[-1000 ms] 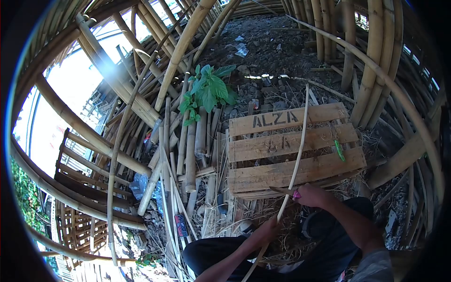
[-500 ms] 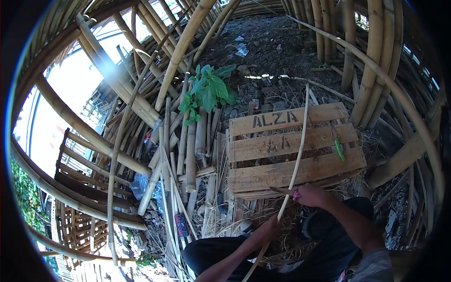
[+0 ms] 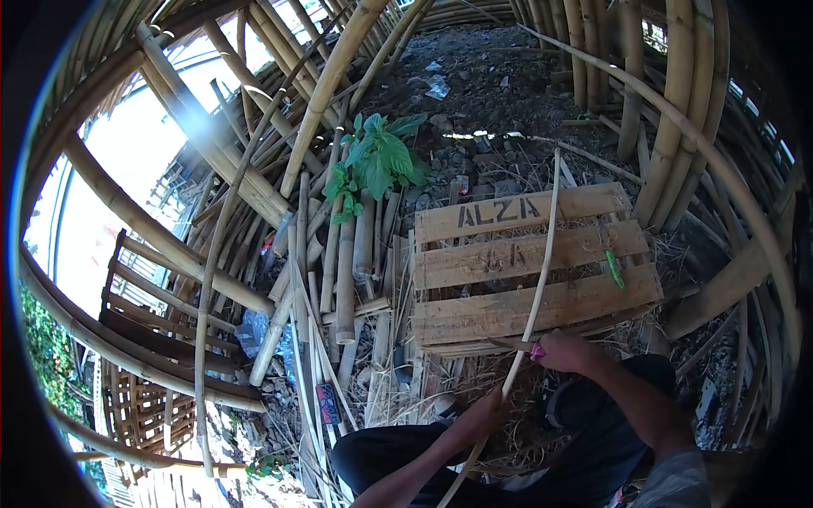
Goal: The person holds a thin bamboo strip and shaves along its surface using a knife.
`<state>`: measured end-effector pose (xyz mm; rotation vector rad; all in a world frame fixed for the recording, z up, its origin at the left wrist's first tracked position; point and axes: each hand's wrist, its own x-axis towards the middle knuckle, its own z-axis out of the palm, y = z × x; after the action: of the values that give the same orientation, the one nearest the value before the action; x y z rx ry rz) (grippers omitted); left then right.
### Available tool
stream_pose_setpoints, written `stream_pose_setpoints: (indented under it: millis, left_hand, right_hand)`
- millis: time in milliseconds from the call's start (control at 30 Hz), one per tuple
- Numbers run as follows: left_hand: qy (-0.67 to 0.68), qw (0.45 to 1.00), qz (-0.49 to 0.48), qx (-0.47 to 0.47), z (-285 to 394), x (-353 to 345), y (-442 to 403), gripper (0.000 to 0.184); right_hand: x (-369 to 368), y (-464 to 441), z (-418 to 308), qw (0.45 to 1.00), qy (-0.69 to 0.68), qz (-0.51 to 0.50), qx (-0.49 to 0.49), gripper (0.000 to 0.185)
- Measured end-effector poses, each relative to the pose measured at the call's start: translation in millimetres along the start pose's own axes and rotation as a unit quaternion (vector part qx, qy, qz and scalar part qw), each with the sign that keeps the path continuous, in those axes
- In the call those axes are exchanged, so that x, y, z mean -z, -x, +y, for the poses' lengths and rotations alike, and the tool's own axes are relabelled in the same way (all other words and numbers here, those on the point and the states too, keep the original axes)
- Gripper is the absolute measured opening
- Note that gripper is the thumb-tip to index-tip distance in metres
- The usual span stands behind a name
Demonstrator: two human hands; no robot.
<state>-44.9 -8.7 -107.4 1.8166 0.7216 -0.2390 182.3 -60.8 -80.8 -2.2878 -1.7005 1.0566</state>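
A long, pale bamboo strip [image 3: 542,279] runs from my lap up across a slatted wooden crate [image 3: 533,254] marked "ALZA". Its lower part passes through my left hand [image 3: 483,412], whose fingers are closed round it. My right hand [image 3: 563,350] grips a knife [image 3: 511,344] by its pink handle. The blade points left and lies against or just over the strip, above my left hand; whether it cuts in I cannot tell. On the crate's right side rests a bright green object [image 3: 614,269], long and thin.
Bamboo poles [image 3: 345,279] lie in a heap at the left, beside a leafy green plant [image 3: 377,157]. Upright bamboo posts [image 3: 677,110] stand at the right. A dark red-and-blue box [image 3: 327,404] lies by my knee. Shavings and thin strips litter the ground.
Almost nothing differs. The whole view has shifted very slightly; both hands keep their hold on the strip and the knife.
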Motion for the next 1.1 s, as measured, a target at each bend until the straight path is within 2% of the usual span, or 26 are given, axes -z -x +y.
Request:
stream_pose_setpoints:
  millis: [367, 433, 533, 633, 1100]
  left_hand:
    - [0.000, 1.000, -0.010, 0.001, -4.5, -1.5, -1.6, 0.031]
    - [-0.003, 0.999, 0.007, -0.039, -9.1, -3.5, -2.6, 0.027]
    - [-0.009, 0.999, 0.008, -0.046, -16.8, -7.0, -5.9, 0.027]
    - [-0.010, 1.000, -0.020, 0.005, -12.9, -4.7, -5.7, 0.027]
    - [-0.015, 1.000, -0.013, -0.004, -4.1, -1.5, -0.3, 0.026]
  right_hand:
    - [-2.4, -1.3, 0.6, 1.000, 0.019, -0.001, -0.009, 0.027]
    - [-2.0, -1.4, 0.3, 1.000, 0.016, -0.009, -0.009, 0.027]
    - [-1.7, -0.7, -0.7, 1.000, 0.015, -0.013, -0.010, 0.028]
    - [-0.4, 0.9, -2.2, 1.000, 0.007, -0.009, -0.011, 0.028]
    - [-2.3, 0.4, -0.2, 1.000, 0.026, 0.004, -0.001, 0.028]
